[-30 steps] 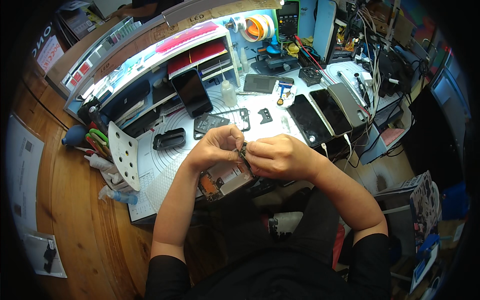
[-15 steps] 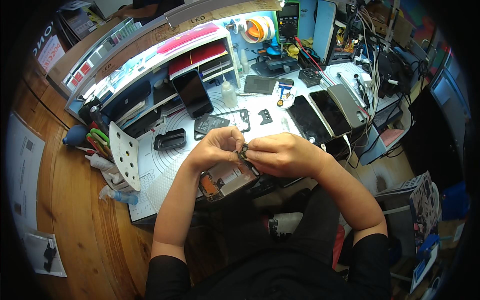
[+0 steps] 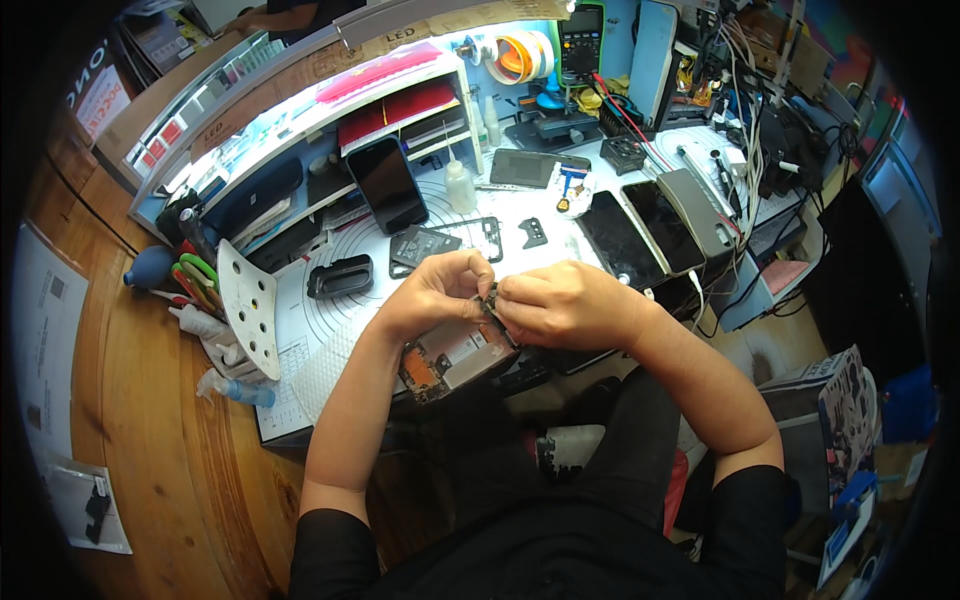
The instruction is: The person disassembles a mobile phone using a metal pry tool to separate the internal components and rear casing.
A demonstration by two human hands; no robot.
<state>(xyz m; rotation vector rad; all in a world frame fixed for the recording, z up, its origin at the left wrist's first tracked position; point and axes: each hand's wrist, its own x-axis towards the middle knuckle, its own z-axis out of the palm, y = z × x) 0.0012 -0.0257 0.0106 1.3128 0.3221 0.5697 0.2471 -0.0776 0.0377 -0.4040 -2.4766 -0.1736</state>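
An opened phone (image 3: 462, 352) rests at the desk's front edge beneath my hands. Its inside shows an orange patch and a pale rectangular area. Above its upper right end, a small dark phone part (image 3: 490, 302) sits between my fingertips. My left hand (image 3: 432, 294), closed in a pinch, meets it from the left. From the right, my right hand (image 3: 556, 303) pinches at the same spot, hiding most of the part. Beyond my hands lie a flat dark phone battery (image 3: 424, 246), a phone frame (image 3: 482, 238) and a small black plate (image 3: 533, 232).
A black tray (image 3: 340, 277) lies to the left, and a phone (image 3: 387, 187) leans on the shelf. A white dropper bottle (image 3: 460, 188) stands behind. Two phones (image 3: 620, 238) lie on the right, near cables. A perforated white holder (image 3: 248, 312) stands at the left edge.
The small dark part between my fingertips has turned slightly and shows less. My right hand has shifted a little, while the opened phone stays nearly where it was.
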